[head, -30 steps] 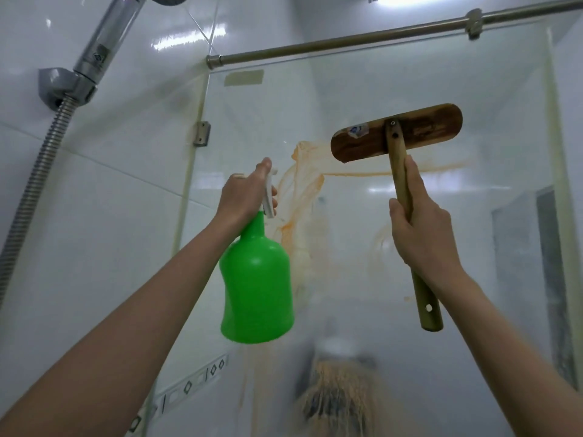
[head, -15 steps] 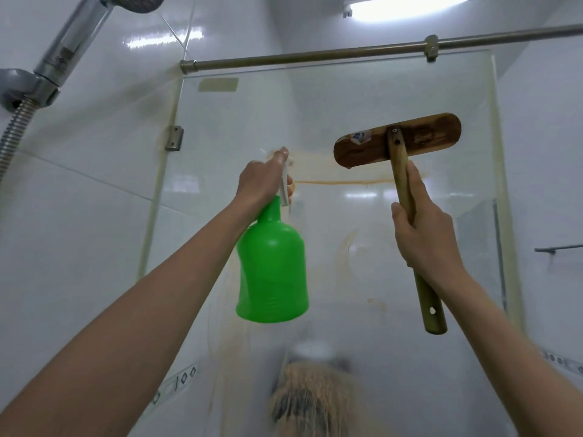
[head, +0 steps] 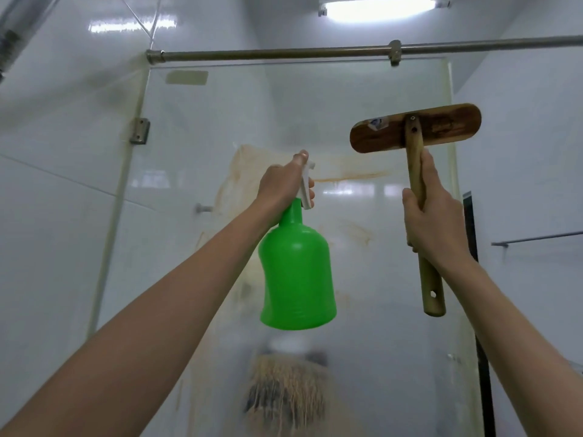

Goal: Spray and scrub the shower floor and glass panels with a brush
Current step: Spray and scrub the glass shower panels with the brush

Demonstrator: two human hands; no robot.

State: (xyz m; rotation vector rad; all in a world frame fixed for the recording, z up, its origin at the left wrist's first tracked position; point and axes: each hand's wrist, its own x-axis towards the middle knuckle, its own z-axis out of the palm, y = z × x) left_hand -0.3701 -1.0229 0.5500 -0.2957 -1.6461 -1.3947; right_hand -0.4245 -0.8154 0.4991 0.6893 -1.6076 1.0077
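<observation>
Left hand [head: 280, 184] squeezes the green spray bottle [head: 298, 272]; right hand [head: 435, 222] wraps the brush [head: 416, 127] handle below its head, whose sticker's unreadable.

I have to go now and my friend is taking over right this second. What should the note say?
Left hand: holding the green spray bottle up, fingers on the white trigger, aimed at the glass panel.
Right hand: gripping the wooden brush by its handle, head raised by the glass.
Done: nothing clearly finished; orange-brown smears sit on the middle of the glass.
Left: spray and scrub those smears, then the rest of the glass. The floor is out of view.
</observation>
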